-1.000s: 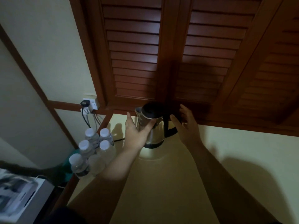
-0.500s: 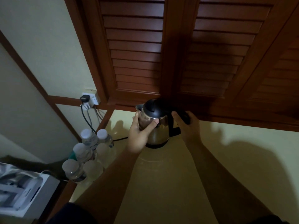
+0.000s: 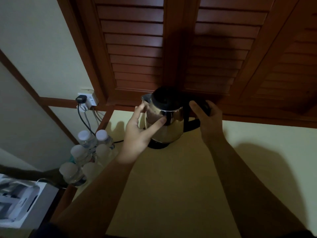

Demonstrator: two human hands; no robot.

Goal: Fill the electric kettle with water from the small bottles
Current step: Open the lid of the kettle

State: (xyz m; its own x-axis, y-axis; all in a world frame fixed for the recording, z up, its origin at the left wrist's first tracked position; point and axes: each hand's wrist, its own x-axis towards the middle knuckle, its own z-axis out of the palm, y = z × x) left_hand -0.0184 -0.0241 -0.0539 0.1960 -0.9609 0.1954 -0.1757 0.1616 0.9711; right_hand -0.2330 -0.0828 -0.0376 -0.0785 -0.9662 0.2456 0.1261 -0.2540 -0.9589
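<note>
We see the louvred wooden shutters [image 3: 171, 48] filling the wall behind the kettle [image 3: 164, 121], and below them the pale desk [image 3: 171, 186] on which the kettle stands, close to the back edge. The kettle is our landmark: a shiny steel body with a black lid, closed, sitting on a dark base, its spout turned to our left and its black handle to our right.

Our right hand [image 3: 205, 117] is at the kettle's handle side, its fingers curled over the top of the handle, thumb in front; it grips the handle. Our left hand [image 3: 139, 133] cups the spout side of the body, the thumb pressed on the steel front, the other fingers reaching round behind near the spout, loosely spread.

To the left of the kettle, at the desk's left edge, stands a cluster of small bottles [image 3: 85, 155] with white caps, upright and packed together, clear of both hands. Above them, left of the kettle, a wall socket [image 3: 89, 100] carries a dark plug and cables hanging down.
</note>
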